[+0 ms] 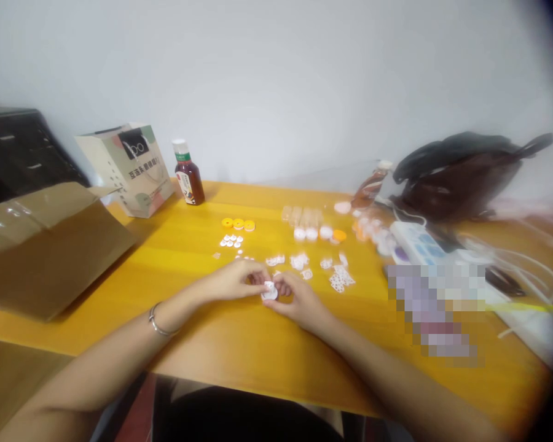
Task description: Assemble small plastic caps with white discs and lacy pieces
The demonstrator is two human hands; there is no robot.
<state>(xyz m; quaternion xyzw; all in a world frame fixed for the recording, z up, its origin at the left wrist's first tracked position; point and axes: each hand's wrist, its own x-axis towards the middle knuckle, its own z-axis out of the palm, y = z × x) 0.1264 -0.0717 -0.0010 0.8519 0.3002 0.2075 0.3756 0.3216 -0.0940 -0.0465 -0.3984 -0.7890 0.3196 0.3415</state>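
Low over the front middle of the table, my left hand [240, 280] and my right hand [300, 297] meet around a small white round piece [270, 292]. It looks like a flat disc with a raised part on top; its exact kind is too blurred to tell. Both hands are closed, pinching it between thumb and fingers. Just beyond them lie small white printed pieces [299, 262] in loose piles, with more of them [341, 279] to the right. Several white knobbed discs [231, 240] sit in rows behind my left hand, below three yellow round rolls [238, 224].
Clear cylinders [303, 217] and white lids [312, 234] stand farther back. On the left are an open cardboard box [50, 245], a paper bag [141, 172] and a dark-red bottle [190, 178]. A power strip [417, 242], cables, another bottle [371, 187] and a dark bag [461, 178] crowd the right.
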